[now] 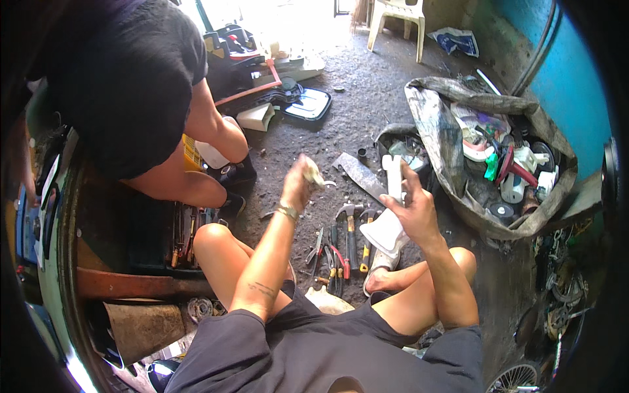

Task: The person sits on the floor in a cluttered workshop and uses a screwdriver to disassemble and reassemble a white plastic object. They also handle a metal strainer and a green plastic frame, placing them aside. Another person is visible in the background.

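White plastic part with a broad lower end (384,232) held above dark, gritty floor (285,141)

The person's bare right grip (418,208) holds the part, its narrow end upward. The bare left grip (298,187) holds a small, pale object (314,172), too blurred to identify. On the floor below, two hammers with black-and-yellow handles (352,243) lie near red-handled pliers (346,264). At right, a large grey fabric sack (432,124) holds mixed plastic scraps (514,167); at left is a second person in black (124,85).
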Available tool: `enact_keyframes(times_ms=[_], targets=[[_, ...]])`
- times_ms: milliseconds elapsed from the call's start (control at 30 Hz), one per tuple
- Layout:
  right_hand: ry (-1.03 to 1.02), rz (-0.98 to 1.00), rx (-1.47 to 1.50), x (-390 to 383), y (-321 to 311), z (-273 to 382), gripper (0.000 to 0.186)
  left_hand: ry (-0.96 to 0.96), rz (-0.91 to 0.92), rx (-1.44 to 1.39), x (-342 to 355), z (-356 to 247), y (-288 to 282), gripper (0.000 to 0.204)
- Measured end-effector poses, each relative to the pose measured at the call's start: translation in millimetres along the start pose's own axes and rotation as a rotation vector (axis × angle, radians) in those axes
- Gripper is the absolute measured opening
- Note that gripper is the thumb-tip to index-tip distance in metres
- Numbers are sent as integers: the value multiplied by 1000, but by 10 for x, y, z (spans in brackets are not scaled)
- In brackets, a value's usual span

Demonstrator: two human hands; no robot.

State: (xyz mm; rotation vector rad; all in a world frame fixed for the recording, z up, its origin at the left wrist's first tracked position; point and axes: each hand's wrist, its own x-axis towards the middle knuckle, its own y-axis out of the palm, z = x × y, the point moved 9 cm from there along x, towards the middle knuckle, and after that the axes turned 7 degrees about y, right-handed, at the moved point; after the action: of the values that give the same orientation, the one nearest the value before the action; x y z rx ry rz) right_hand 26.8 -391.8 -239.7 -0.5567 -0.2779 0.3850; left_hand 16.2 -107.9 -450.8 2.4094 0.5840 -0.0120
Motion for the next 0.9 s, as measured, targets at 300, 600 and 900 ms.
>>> enact_keyframes(times_ms=[300, 600, 900], targets=[[-59, -51, 175, 110, -124, -301, 77, -485, -296, -209, -1010, 2217, -1331, 23], [93, 23, 224, 11, -147, -131, 75, -455, -201, -149, -890, 1838, -957, 24], [203, -34, 225, -63, -381, -398, 78, 24, -51, -244, 680, -475, -500, 94]])
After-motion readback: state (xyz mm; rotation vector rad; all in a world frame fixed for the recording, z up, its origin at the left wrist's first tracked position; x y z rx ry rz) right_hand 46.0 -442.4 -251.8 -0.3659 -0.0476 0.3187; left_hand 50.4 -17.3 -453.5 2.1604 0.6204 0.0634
